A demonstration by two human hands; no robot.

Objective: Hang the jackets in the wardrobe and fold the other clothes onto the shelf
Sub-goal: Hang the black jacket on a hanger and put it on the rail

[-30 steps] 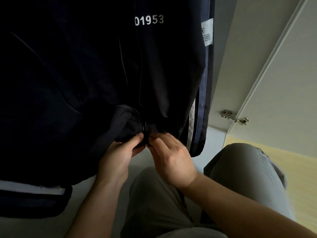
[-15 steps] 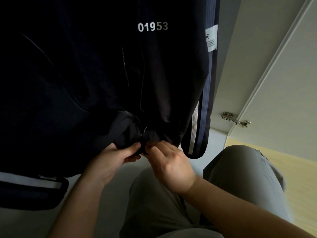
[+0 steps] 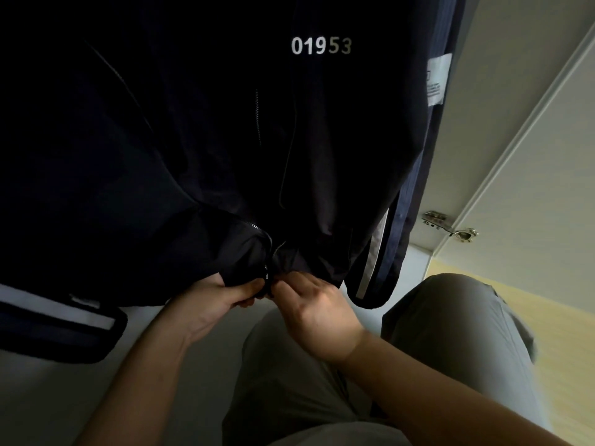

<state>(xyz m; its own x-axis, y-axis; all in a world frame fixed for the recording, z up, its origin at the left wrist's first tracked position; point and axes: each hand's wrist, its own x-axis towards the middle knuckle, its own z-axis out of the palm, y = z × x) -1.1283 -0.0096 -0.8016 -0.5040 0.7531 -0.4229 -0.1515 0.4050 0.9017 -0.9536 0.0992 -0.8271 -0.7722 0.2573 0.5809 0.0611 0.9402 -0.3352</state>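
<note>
The dark jacket (image 3: 199,149) already hangs inside the wardrobe (image 3: 502,130); at its hem, the left hand (image 3: 209,300) grips one zipper side while the right hand (image 3: 317,309) pinches the other, apparently joining the zip; other clothes and any shelf lie out of view

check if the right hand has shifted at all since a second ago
No. The right hand keeps the same gap from the door hinge, below and beside it, pinching the jacket at its hem zip.
</note>
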